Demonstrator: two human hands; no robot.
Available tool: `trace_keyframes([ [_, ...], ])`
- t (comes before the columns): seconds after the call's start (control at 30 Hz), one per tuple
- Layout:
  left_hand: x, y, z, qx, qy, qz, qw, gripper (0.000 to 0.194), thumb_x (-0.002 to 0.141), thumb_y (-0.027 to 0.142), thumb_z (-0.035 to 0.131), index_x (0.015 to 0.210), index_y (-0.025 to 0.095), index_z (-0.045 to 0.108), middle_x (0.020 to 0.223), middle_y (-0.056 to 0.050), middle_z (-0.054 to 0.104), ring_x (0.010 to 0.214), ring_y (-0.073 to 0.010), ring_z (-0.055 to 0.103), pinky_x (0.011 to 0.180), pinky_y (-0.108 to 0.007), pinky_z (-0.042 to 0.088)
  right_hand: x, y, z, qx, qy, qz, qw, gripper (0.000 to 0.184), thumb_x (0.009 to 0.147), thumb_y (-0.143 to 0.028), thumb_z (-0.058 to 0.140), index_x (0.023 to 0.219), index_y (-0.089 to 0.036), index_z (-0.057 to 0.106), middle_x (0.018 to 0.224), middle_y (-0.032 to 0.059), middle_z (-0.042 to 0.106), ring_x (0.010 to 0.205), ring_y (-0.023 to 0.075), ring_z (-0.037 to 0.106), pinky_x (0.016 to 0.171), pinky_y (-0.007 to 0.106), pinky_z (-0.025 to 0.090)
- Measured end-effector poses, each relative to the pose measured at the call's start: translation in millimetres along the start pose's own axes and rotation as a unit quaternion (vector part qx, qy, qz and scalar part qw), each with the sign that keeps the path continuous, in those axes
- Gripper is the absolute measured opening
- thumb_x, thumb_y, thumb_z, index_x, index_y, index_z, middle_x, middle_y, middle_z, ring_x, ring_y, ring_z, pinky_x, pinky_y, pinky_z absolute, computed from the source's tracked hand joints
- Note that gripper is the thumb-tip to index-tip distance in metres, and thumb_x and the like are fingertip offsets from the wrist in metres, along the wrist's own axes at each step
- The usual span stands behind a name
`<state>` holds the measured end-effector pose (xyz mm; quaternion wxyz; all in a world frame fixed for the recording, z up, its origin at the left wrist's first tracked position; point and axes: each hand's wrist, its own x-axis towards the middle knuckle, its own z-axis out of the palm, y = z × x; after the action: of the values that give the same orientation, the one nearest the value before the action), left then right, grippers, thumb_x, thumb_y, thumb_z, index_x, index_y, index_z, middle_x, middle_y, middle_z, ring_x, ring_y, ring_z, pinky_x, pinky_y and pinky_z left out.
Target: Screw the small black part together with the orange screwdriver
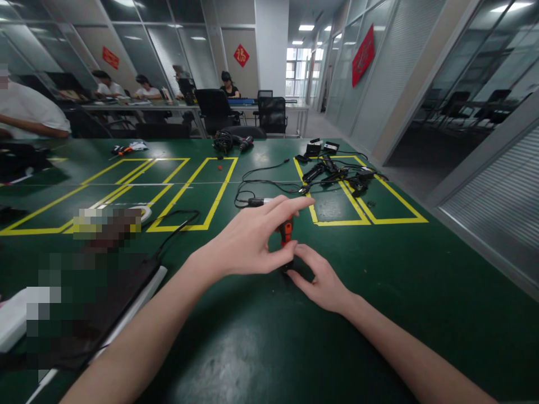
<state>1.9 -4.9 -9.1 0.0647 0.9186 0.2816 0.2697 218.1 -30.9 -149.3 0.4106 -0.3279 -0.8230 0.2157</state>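
An orange-and-black power tool (287, 231), perhaps a small drill, stands upright between my hands, largely covered by them. My left hand (246, 233) reaches around its upper part, thumb against the near side and the long fingers stretched across the far side. Low down, my right hand (322, 279) pinches the tool's black bottom end between thumb and fingers, just above the green tabletop (261, 336). Just behind my left hand lies a black-and-silver tool (256, 201) with a black cable (269, 182).
Black devices and cables (332, 171) are heaped at the back right, over yellow tape outlines (341, 223). A drill (245, 143) and a cable coil (223, 142) lie at the far edge. A dark bag-like item (122, 292) is at left. A person (31, 109) sits far left.
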Motion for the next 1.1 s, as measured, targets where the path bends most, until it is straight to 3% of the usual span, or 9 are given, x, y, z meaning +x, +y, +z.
trace_keyframes([
  [0.1,0.3,-1.0,1.1,-0.01,0.0,0.001,1.0,0.057,0.095,0.021,0.058,0.151,0.022,0.046,0.115,-0.006,0.072,0.094,-0.0164,0.07,0.082,-0.027,0.053,0.3,-0.2,0.1,0.002,-0.003,0.001,1.0,0.052,0.095,-0.014,0.063,0.145,-0.026,0.052,0.137,0.012,0.066,0.13,0.0274,0.063,0.112,0.05,0.054],
  [0.23,-0.1,-5.6,4.1,0.018,0.03,0.02,0.999,0.043,0.101,0.036,0.062,0.142,0.024,0.055,0.108,-0.003,0.075,0.087,-0.0146,0.071,0.073,-0.023,0.051,-0.1,1.3,0.2,0.0,-0.001,-0.008,1.0,0.053,0.096,-0.015,0.063,0.146,-0.026,0.051,0.14,0.012,0.065,0.134,0.0284,0.06,0.113,0.051,0.052],
  [0.3,-0.2,-6.1,4.5,0.023,0.035,0.026,0.999,0.046,0.099,0.038,0.066,0.142,0.023,0.055,0.111,-0.004,0.075,0.09,-0.0158,0.072,0.076,-0.024,0.051,-0.1,1.6,-0.1,0.002,-0.002,-0.01,1.0,0.053,0.095,-0.015,0.063,0.146,-0.026,0.051,0.14,0.0118,0.065,0.135,0.0288,0.06,0.114,0.051,0.051],
  [0.47,0.2,-3.2,3.1,-0.024,-0.016,0.002,1.0,0.059,0.096,0.02,0.059,0.153,0.023,0.042,0.116,-0.005,0.073,0.089,-0.0157,0.071,0.078,-0.025,0.052,0.4,0.3,-1.0,0.01,-0.009,0.004,1.0,0.051,0.095,-0.014,0.062,0.144,-0.027,0.053,0.137,0.0113,0.065,0.129,0.0284,0.062,0.112,0.051,0.053],
  [0.67,0.6,-4.2,4.6,-0.01,-0.004,-0.011,1.0,0.053,0.097,0.033,0.067,0.145,0.024,0.048,0.095,0.001,0.072,0.076,-0.0147,0.069,0.07,-0.025,0.049,-0.1,1.6,-0.5,0.003,-0.007,-0.001,1.0,0.049,0.096,-0.016,0.062,0.143,-0.026,0.052,0.139,0.012,0.065,0.132,0.0286,0.061,0.112,0.05,0.053],
  [0.87,0.8,-2.4,1.8,-0.068,-0.039,-0.019,0.997,0.06,0.094,0.018,0.064,0.15,0.024,0.041,0.113,-0.004,0.072,0.094,-0.0174,0.071,0.082,-0.027,0.053,0.2,1.7,-0.2,-0.001,-0.006,-0.001,1.0,0.048,0.096,-0.016,0.062,0.142,-0.026,0.053,0.136,0.0121,0.066,0.129,0.029,0.063,0.111,0.051,0.054],
  [1.0,1.1,-7.6,2.9,-0.016,-0.016,-0.005,1.0,0.059,0.095,0.029,0.072,0.147,0.027,0.046,0.135,-0.006,0.068,0.102,-0.0198,0.073,0.087,-0.029,0.054,-0.8,2.4,-0.1,-0.009,0.001,-0.006,1.0,0.048,0.096,-0.018,0.062,0.143,-0.026,0.054,0.138,0.0123,0.066,0.132,0.0295,0.063,0.111,0.051,0.055],
  [1.1,1.6,-10.3,4.5,-0.011,0.001,-0.006,1.0,0.061,0.093,0.033,0.076,0.146,0.026,0.046,0.139,-0.007,0.066,0.105,-0.0206,0.073,0.085,-0.029,0.055,-1.4,3.0,0.0,-0.009,-0.003,-0.002,1.0,0.047,0.096,-0.018,0.062,0.142,-0.025,0.055,0.138,0.0122,0.066,0.131,0.029,0.063,0.111,0.049,0.054],
])
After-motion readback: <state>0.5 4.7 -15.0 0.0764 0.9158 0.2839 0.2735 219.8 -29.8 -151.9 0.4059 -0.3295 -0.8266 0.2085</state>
